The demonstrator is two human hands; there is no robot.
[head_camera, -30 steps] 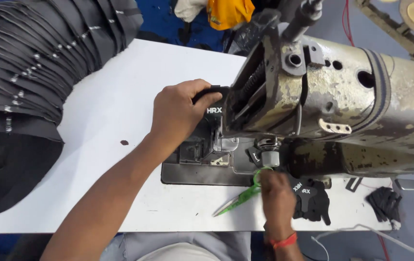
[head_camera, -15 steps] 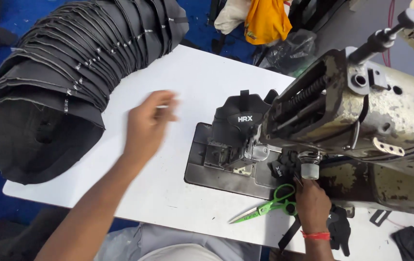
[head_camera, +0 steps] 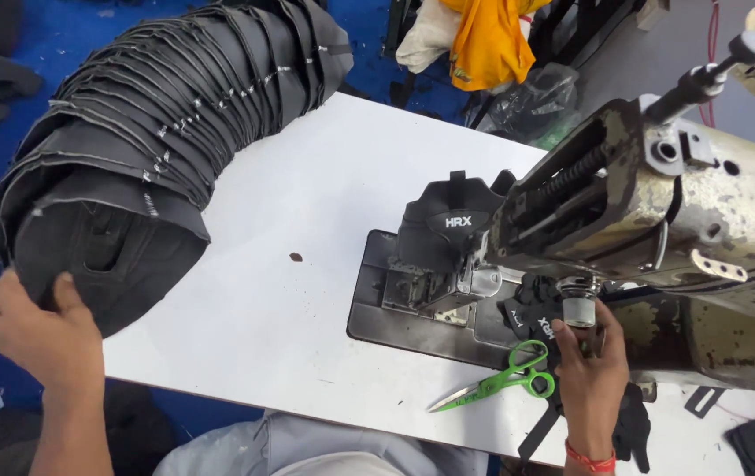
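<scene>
A long curved stack of black fabric cap pieces [head_camera: 157, 132] lies on the left side of the flat white table [head_camera: 307, 220], and its near end hangs past the table's edge. The left hand [head_camera: 29, 330] grips that near end, fingers curled onto the dark cloth. The right hand [head_camera: 591, 370] is at the old, worn cream metal sewing machine [head_camera: 686, 229], fingers closed around a small silver knob [head_camera: 578, 308]. A black cap part with white letters [head_camera: 452, 225] sits under the machine's head on a dark metal plate [head_camera: 395, 304]. Green-handled scissors [head_camera: 501, 386] lie on the table just beside the right hand. Yellow cloth [head_camera: 483, 40] sits behind the table.
</scene>
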